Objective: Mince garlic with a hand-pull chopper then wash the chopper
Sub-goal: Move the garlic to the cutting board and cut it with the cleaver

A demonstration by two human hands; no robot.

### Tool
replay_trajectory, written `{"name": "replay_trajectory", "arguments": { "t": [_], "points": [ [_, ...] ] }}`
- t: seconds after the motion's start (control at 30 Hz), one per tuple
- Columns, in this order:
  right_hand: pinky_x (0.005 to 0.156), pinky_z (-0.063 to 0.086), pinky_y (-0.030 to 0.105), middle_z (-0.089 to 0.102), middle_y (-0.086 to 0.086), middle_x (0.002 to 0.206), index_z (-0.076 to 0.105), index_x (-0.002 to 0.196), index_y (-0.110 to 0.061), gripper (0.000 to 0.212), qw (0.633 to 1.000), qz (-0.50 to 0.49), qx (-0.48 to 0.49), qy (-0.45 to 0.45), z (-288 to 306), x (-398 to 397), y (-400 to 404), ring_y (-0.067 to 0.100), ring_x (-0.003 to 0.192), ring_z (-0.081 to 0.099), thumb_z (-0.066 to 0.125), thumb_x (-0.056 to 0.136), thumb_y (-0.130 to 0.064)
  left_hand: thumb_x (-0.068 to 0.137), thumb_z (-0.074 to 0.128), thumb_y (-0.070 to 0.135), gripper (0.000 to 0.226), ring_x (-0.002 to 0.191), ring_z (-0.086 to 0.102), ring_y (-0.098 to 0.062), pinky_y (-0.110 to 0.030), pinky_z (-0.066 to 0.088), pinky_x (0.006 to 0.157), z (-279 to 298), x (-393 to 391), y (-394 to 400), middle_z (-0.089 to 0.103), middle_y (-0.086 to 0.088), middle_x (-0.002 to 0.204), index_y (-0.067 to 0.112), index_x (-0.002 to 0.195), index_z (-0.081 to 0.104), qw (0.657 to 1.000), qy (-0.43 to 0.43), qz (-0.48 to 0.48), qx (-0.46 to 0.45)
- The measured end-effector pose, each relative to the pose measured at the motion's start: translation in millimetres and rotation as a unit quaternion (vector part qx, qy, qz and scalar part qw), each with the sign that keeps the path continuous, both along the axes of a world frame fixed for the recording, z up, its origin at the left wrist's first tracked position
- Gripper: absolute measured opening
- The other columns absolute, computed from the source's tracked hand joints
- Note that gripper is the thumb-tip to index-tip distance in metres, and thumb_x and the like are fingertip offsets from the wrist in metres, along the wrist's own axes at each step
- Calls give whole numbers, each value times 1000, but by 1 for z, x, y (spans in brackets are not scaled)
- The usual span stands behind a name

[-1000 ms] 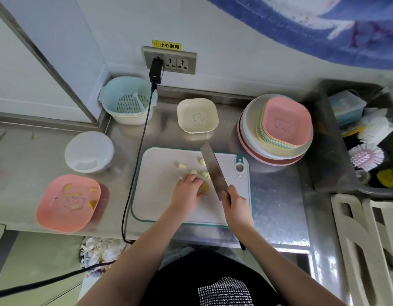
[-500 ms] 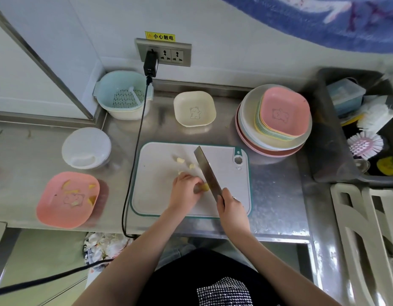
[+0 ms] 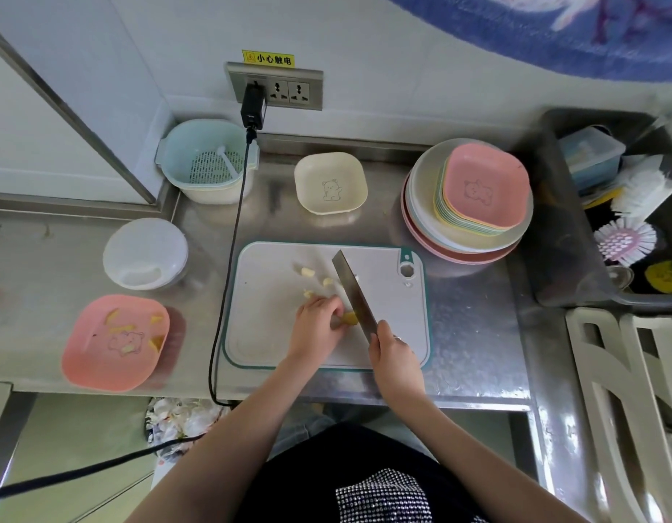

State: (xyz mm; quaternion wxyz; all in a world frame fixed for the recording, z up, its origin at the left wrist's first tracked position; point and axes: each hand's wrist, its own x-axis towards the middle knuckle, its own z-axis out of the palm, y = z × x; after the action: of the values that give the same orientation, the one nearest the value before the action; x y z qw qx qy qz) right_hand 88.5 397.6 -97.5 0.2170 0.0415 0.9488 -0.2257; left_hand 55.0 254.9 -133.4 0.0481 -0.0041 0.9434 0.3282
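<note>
- Since a second ago the knife (image 3: 354, 292) has swung its tip a bit left and come down closer to the left hand (image 3: 316, 326), so the blade now sits right against the yellowish garlic piece (image 3: 349, 318). Everything else on the surface (image 3: 474, 334) looks like it hasn't budged.
- Biggest thing in play is the cutting board (image 3: 270, 334), parked dead centre in front of the person so both hands work over it without reaching.
- Stack of plates and dishes (image 3: 470, 205) sits back right, and a cream dish (image 3: 330, 183) back centre, I'd guess waiting for the finished garlic.
- Pink dish (image 3: 115, 343) on the left holds a few yellowish bits, out of the knife's way.
- Round white lidded container (image 3: 145, 254) left of the board looks like the hand-pull chopper, untouched for now, so mincing hasn't started.
- Right hand (image 3: 393, 352) is wrapped round the knife handle, blade angled away up-left.
- Left hand has fingers curled down, pinning the garlic piece so it won't roll, fingertips tucked back from the edge.
- Smaller cut garlic pieces (image 3: 308, 272) lie just beyond the fingers, pushed clear of the cut.
</note>
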Motion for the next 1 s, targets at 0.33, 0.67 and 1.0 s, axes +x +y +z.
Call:
{"name": "replay_trajectory", "arguments": {
  "t": [0.33, 0.67, 1.0],
  "points": [
    [72, 55, 41, 59, 6, 84, 36, 110, -18, 11, 998, 15, 30, -45, 3, -12, -5, 25, 75, 61, 30, 103, -23, 71, 78, 14, 24, 74, 60, -24, -28, 39, 69, 4, -2, 6, 65, -3, 74, 14, 74, 54, 1000, 11, 9, 16],
    [67, 53, 40, 59, 9, 79, 36, 103, -16, 12, 1000, 8, -8, 7, 8, -10, 1, 30, 69, 59, 32, 103, -27, 64, 86, 19, 30, 97, 62, -26, -41, 50, 91, 3, 4, 2, 69, -5, 95, 13, 85, 65, 1000, 22, 9, -16],
    [68, 54, 42, 58, 9, 81, 36, 106, -14, 8, 1000, 7, 15, -23, -2, 0, -12, 29, 71, 60, 32, 102, -20, 78, 75, 15, 7, 110, 49, -35, -40, 42, 94, 3, 11, -5, 64, -9, 100, 9, 78, 74, 999, 24, 32, -30]
  ]
}}
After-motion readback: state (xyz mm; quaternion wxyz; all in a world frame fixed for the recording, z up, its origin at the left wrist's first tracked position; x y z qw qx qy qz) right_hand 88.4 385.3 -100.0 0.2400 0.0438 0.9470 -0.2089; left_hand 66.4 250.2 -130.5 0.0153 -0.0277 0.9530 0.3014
